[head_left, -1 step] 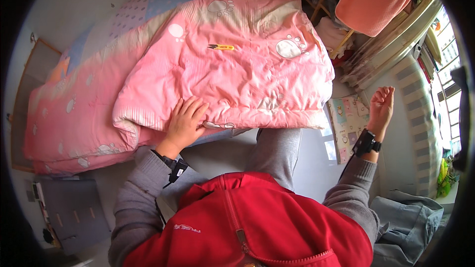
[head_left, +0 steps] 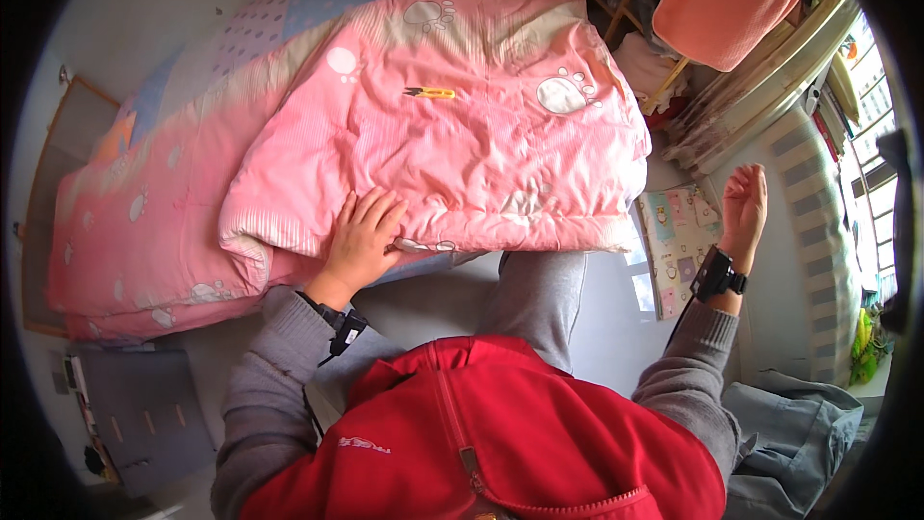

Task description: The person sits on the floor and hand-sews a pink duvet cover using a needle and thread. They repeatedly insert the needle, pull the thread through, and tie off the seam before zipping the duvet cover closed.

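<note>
A pink quilt point(head_left: 452, 149) with white paw prints is spread over the bed and folded toward me, its near edge lying above my lap. My left hand point(head_left: 360, 239) rests flat on that edge, fingers spread slightly. Out to the right, my right hand point(head_left: 744, 207) is raised in the air, apart from the quilt, with its fingers curled together. Whatever it pinches, if anything, is too small or hidden to make out. Small thread snips point(head_left: 431, 92) with a yellow handle and dark blades lie on the quilt, beyond my left hand.
Beyond the right end of the quilt, an orange cloth point(head_left: 736, 0) hangs by a wooden rack. A patterned mat point(head_left: 679, 246) lies between the quilt and my right forearm. Grey clothing point(head_left: 794, 433) is heaped at lower right, and a grey cabinet point(head_left: 144, 414) stands at lower left.
My right hand and wrist have shifted very slightly up and to the right. My left hand, the quilt and the snips stay in place.
</note>
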The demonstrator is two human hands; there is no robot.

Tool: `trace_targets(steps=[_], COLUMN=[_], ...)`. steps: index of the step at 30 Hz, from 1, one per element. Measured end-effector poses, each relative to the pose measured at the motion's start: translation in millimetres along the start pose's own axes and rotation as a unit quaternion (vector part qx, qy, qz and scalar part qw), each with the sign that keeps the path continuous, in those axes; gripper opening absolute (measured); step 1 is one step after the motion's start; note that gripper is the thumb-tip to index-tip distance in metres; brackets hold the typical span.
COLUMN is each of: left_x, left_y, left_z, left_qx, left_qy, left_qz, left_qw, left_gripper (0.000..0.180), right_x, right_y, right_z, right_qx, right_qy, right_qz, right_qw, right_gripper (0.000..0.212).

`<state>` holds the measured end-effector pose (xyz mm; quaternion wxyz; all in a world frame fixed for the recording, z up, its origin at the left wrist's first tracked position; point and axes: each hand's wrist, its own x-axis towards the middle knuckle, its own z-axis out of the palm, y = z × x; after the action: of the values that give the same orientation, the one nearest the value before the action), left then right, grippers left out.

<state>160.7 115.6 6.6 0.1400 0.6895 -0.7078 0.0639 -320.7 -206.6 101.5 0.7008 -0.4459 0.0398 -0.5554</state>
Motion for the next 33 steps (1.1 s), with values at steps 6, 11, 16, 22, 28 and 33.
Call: trace_targets(steps=[6, 11, 16, 22, 28, 33], left_x=[22, 32, 55, 93, 156, 261], left_y=[9, 8, 13, 69, 74, -11], left_z=[12, 4, -9, -1, -4, 17], left_qx=[-0.017, -0.083, -0.117, -0.185, -0.361, -0.178], left_qy=[0.02, 0.032, 0.077, 0.02, -0.122, 0.058], left_qz=[0.023, 0.007, 0.012, 0.052, -0.004, -0.011], left_qw=[0.999, 0.996, 0.99, 0.981, 0.925, 0.982], left_gripper=[0.055, 0.046, 0.048, 0.043, 0.031, 0.029], right_x=[2, 33, 61, 168, 163, 144], right_y=[105, 183, 187, 69, 83, 136], right_z=[-16, -6, 18, -1, -110, -150], right_qx=[-0.357, -0.463, -0.499, -0.73, -0.757, -0.768], right_qy=[0.093, 0.172, 0.081, 0.071, 0.037, 0.128], right_qz=[0.26, 0.291, 0.197, -0.12, -0.089, -0.02], right_qw=[0.892, 0.819, 0.84, 0.669, 0.647, 0.628], right_gripper=[0.011, 0.015, 0.017, 0.011, 0.006, 0.01])
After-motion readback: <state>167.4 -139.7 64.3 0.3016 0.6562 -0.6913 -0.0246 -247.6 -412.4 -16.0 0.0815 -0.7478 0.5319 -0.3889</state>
